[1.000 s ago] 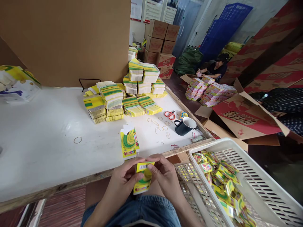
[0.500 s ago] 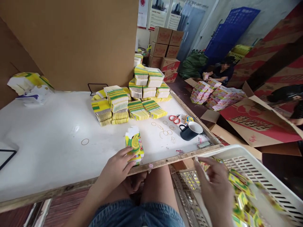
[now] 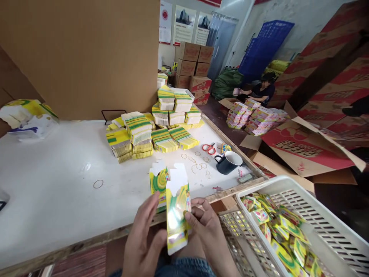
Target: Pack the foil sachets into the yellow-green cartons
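Observation:
My right hand pinches a flattened yellow-and-green carton by its right edge, held up over the front edge of the table. White flaps stand out at the carton's top. My left hand is open beside the carton's left side, thumb and fingers apart, the thumb near its edge; whether it touches I cannot tell. Behind the held carton, more of the same cartons lie at the table edge, partly covered. To the right of my right hand, a white plastic basket holds several small yellow-green packets.
On the white table stand stacks of flat cartons, red-handled scissors, a dark mug and rubber bands. An open cardboard box is beyond the basket. A co-worker sits near stacked pink boxes.
My right hand has moved left from above the basket to the table's front and now grips a flat carton. My left hand has come off the cartons on the table and opened.

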`<state>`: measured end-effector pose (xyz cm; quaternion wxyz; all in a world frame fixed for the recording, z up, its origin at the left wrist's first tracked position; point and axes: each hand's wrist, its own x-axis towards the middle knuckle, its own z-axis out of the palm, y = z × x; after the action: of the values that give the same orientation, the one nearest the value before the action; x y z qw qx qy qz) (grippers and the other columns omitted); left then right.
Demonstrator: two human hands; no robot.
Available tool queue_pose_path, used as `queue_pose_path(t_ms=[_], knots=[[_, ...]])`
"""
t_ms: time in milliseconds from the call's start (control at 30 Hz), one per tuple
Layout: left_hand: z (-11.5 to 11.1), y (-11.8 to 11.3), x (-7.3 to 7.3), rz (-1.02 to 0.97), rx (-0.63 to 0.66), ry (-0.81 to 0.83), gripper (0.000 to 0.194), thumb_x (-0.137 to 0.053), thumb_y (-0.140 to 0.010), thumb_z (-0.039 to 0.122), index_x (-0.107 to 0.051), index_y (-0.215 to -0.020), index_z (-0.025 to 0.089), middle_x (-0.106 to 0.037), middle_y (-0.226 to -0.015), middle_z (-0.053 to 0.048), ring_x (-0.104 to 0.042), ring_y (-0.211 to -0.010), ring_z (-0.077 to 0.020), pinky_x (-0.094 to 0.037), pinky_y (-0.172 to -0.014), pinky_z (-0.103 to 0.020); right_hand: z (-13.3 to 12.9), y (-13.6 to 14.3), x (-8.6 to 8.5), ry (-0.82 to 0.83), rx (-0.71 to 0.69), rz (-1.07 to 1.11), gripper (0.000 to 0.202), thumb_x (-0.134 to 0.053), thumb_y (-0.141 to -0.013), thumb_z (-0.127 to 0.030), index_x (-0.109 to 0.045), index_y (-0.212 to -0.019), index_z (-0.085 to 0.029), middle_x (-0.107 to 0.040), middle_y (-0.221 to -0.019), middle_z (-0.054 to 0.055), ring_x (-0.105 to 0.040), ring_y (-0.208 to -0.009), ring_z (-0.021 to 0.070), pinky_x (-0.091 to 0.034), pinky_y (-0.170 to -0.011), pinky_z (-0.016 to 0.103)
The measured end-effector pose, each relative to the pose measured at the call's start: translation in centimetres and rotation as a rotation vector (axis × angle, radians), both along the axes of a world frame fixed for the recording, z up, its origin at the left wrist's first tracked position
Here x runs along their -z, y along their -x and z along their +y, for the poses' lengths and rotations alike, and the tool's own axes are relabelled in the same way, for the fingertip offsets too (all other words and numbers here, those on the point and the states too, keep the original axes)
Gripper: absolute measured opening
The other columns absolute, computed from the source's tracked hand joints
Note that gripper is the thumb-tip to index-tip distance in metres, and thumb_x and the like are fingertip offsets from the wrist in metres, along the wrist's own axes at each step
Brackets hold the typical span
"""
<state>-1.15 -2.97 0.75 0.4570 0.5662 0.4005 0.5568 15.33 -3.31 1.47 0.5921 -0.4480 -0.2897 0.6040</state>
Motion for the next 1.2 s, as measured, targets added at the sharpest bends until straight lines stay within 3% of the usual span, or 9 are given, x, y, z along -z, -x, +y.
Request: queue_pose_path(t_ms=[100, 200, 300, 500, 667, 767, 867, 1000, 1200], knots=[[0.7, -0.1, -0.5, -0.302, 0.104, 0.434, 0.052, -0.063, -0.084, 0.045, -0.058, -0.131, 0.024, -0.062, -0.134, -0.013, -0.057, -0.121, -0.0336, -0.049, -0.099, -0.042, -0.6, 1.0, 0.2, -0.012, -0.064, 0.069, 0.033, -0.079, -0.074, -0.035, -0.056, -0.094, -0.021, -0.074, -0.073, 0.002, -0.067, -0.062, 0.0166, -0.051, -0.062, 0.027], [1.0, 0.0, -0.5, -0.41, 0.325, 0.605, 0.057, -0.067, -0.076, 0.055, -0.066, -0.122, 0.021, -0.072, -0.116, -0.014, -0.065, -0.107, -0.0343, -0.054, -0.089, -0.043, -0.7, 1.7, -0.1, -0.016, -0.092, 0.055, 0.032, -0.08, -0.073, -0.035, -0.06, -0.092, -0.019, -0.073, -0.079, 0.004, -0.067, -0.069, 0.0165, -0.052, -0.068, 0.027], [0.9, 0.0, -0.4, -0.413, 0.397, 0.562, 0.055, -0.069, -0.075, 0.054, -0.066, -0.122, 0.024, -0.071, -0.117, -0.012, -0.065, -0.105, -0.0312, -0.053, -0.088, -0.04, -0.7, 1.8, -0.4, -0.027, -0.077, 0.009, 0.03, -0.082, -0.07, -0.035, -0.065, -0.088, -0.019, -0.071, -0.086, 0.004, -0.065, -0.08, 0.0167, -0.051, -0.075, 0.027], [0.8, -0.6, -0.4, -0.384, 0.291, 0.532, 0.037, -0.067, -0.081, 0.044, -0.071, -0.111, 0.023, -0.076, -0.103, -0.009, -0.068, -0.095, -0.0259, -0.053, -0.087, -0.036, -0.9, 1.7, -0.5, -0.022, -0.104, -0.056, 0.03, -0.081, -0.069, -0.04, -0.068, -0.085, -0.018, -0.072, -0.083, 0.005, -0.065, -0.078, 0.0195, -0.051, -0.071, 0.029], [0.8, -1.1, -0.3, -0.321, 0.219, 0.557, 0.038, -0.064, -0.083, 0.045, -0.069, -0.107, 0.016, -0.075, -0.104, -0.011, -0.068, -0.095, -0.0267, -0.054, -0.083, -0.035, -1.0, 1.9, 0.4, -0.008, -0.025, -0.171, 0.026, -0.077, -0.073, -0.039, -0.064, -0.074, -0.017, -0.068, -0.073, 0.003, -0.062, -0.069, 0.0168, -0.05, -0.065, 0.027], [0.7, -1.4, -0.3, -0.231, 0.145, 0.508, 0.046, -0.067, -0.082, 0.041, -0.058, -0.12, 0.018, -0.072, -0.112, -0.011, -0.066, -0.102, -0.0259, -0.053, -0.088, -0.035, -1.0, 2.0, 1.0, -0.047, 0.037, -0.332, 0.025, -0.071, -0.079, -0.039, -0.06, -0.074, -0.018, -0.065, -0.072, 0.002, -0.059, -0.067, 0.0159, -0.049, -0.064, 0.026], [0.4, -1.2, -0.3, -0.225, 0.093, 0.471, 0.066, -0.069, -0.081, 0.034, -0.034, -0.137, 0.025, -0.069, -0.117, -0.009, -0.066, -0.105, -0.0244, -0.052, -0.089, -0.035, -0.9, 1.6, 1.3, -0.104, 0.047, -0.479, 0.022, -0.067, -0.083, -0.035, -0.06, -0.096, -0.019, -0.066, -0.085, 0.004, -0.06, -0.072, 0.0163, -0.05, -0.066, 0.026], [0.5, -0.1, -0.8, -0.187, 0.33, 0.465, 0.063, -0.064, -0.085, 0.031, -0.032, -0.139, 0.027, -0.069, -0.118, -0.009, -0.066, -0.105, -0.0257, -0.052, -0.089, -0.036, -0.8, 0.1, 0.7, -0.215, -0.076, -0.504, 0.044, -0.061, -0.089, -0.031, -0.048, -0.13, -0.025, -0.063, -0.113, 0.007, -0.062, -0.089, 0.0179, -0.052, -0.078, 0.029], [0.9, 1.3, -1.5, -0.21, 0.566, 0.516, 0.037, -0.062, -0.088, 0.028, -0.049, -0.122, 0.03, -0.072, -0.105, -0.004, -0.068, -0.086, -0.0201, -0.052, -0.073, -0.029, -0.5, -2.1, -1.1, -0.329, -0.305, -0.604, 0.019, -0.054, -0.094, -0.03, -0.071, -0.101, -0.025, -0.072, -0.095, 0.005, -0.066, -0.088, 0.0188, -0.052, -0.079, 0.027]])
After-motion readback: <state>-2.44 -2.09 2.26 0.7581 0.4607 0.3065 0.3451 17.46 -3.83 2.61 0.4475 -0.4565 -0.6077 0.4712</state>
